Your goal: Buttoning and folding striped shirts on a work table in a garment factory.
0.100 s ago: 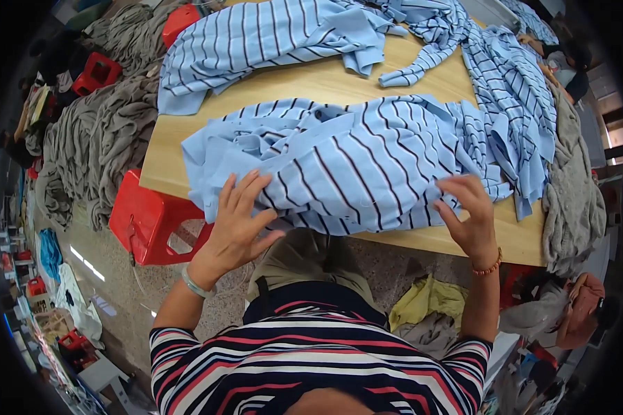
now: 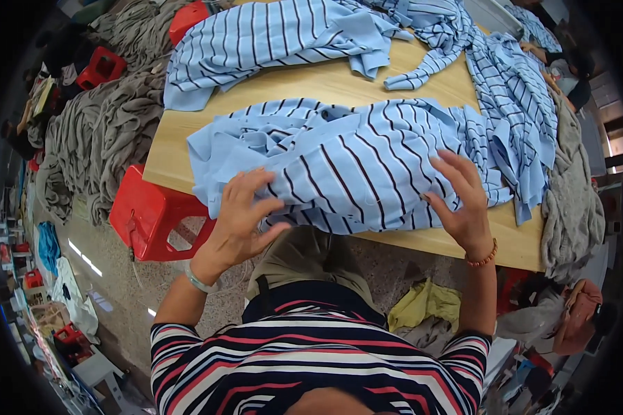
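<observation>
A light-blue knit garment with dark stripes point(image 2: 356, 169) lies bunched along the near edge of the wooden table point(image 2: 166, 155). My left hand point(image 2: 241, 211) is at its near left part, fingers bent and the thumb held apart, gripping nothing. At the right end of the same garment, my right hand point(image 2: 462, 204) is raised with fingers and thumb spread around air. Whether the fingertips of either hand touch the cloth is hard to tell. Behind it lies another blue striped garment point(image 2: 256, 38).
More striped garments point(image 2: 512, 90) are heaped at the table's right. A grey garment point(image 2: 571, 200) hangs over that edge. A red stool point(image 2: 131, 214) stands by the left corner, near piled grey cloth point(image 2: 104, 135). Yellow cloth point(image 2: 426, 304) lies below; another person point(image 2: 571, 72) is at far right.
My right hand has shifted slightly left, its fingers a little more spread. My left hand has moved slightly right. The garment's place on the table looks much the same.
</observation>
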`<state>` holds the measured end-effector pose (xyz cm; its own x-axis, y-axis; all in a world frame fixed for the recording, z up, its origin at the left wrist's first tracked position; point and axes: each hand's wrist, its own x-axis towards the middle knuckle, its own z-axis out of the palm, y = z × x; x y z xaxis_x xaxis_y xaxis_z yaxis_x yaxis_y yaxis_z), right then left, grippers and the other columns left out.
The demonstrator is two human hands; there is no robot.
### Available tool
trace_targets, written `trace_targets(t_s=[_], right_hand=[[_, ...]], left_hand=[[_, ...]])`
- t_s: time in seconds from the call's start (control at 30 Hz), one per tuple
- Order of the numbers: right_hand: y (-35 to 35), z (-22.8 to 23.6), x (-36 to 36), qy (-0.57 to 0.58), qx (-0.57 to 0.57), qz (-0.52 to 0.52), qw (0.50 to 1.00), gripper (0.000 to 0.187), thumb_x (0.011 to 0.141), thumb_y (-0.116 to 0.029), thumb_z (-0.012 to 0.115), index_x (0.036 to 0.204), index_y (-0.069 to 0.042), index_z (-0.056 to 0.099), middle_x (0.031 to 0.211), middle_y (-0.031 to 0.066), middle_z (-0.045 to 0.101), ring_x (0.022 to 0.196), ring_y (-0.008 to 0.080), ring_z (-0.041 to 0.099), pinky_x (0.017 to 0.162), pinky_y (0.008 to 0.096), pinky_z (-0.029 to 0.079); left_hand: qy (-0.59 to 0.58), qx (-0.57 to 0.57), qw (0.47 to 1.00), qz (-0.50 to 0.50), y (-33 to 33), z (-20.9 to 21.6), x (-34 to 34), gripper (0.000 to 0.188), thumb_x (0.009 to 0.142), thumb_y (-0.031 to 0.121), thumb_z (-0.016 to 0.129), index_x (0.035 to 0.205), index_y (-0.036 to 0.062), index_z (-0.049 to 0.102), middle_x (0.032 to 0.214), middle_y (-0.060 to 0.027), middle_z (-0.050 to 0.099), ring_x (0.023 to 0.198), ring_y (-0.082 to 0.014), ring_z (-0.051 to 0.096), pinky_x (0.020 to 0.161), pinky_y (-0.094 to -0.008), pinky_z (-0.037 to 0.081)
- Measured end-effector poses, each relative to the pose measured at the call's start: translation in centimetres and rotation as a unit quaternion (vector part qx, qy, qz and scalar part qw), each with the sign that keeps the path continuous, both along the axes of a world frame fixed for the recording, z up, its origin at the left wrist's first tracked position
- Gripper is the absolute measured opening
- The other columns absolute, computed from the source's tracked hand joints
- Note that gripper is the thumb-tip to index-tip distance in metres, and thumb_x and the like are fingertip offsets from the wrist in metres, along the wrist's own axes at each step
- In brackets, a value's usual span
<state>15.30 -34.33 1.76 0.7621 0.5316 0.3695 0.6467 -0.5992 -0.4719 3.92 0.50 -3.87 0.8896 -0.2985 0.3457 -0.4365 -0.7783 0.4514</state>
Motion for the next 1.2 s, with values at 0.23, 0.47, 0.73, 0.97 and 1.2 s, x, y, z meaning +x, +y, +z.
trace_targets(t_s=[0.23,0.47,0.73,0.97,1.2], right_hand=[[0.6,-1.6,2.1,0.059,-0.084,0.080,0.991,0.022,0.074,-0.004,0.068,0.096,-0.003,0.064,0.084,0.0119,0.059,0.081,0.0303,0.056,0.076,0.0374,0.044],[-1.2,0.5,-2.8,0.171,-0.157,0.092,0.968,0.011,0.075,-0.002,0.067,0.086,-0.003,0.068,0.077,0.0107,0.060,0.071,0.0296,0.058,0.066,0.0362,0.047],[6.3,0.2,0.9,0.075,0.034,0.128,0.988,0.020,0.079,0.002,0.063,0.098,-0.004,0.066,0.091,0.0103,0.061,0.074,0.0288,0.061,0.064,0.0354,0.049],[7.2,-1.4,3.6,0.048,-0.089,0.188,0.977,0.012,0.081,-0.002,0.063,0.093,-0.002,0.064,0.087,0.0112,0.059,0.073,0.0316,0.061,0.063,0.0372,0.049],[6.0,0.4,-0.7,0.056,-0.029,0.203,0.977,0.015,0.077,0.002,0.068,0.090,-0.003,0.064,0.086,0.0099,0.060,0.071,0.0280,0.063,0.060,0.0338,0.051]], left_hand=[[0.049,-0.041,0.995,0.073,0.8,-0.8,2.5,0.038,0.069,0.006,0.074,0.104,0.0051,0.061,0.104,-0.0107,0.059,0.103,-0.0315,0.053,0.088,-0.0421,0.040],[-0.045,0.010,0.998,-0.050,-0.2,0.0,-2.0,0.041,0.063,-0.001,0.069,0.102,0.0060,0.059,0.087,-0.0076,0.056,0.087,-0.0287,0.055,0.083,-0.0411,0.040],[0.094,-0.136,0.986,0.028,-0.7,-0.1,-2.9,0.051,0.068,-0.005,0.070,0.116,0.0058,0.058,0.091,-0.0087,0.058,0.086,-0.0271,0.055,0.080,-0.0361,0.040],[0.054,-0.107,0.992,0.046,-1.0,0.6,-3.0,0.054,0.069,0.000,0.074,0.119,0.0047,0.057,0.097,-0.0128,0.058,0.089,-0.0313,0.054,0.082,-0.0403,0.042],[0.003,-0.199,0.980,0.000,-9.6,1.7,1.7,0.060,0.068,0.011,0.081,0.122,0.0037,0.055,0.103,-0.0157,0.061,0.095,-0.0322,0.058,0.080,-0.0363,0.047]])
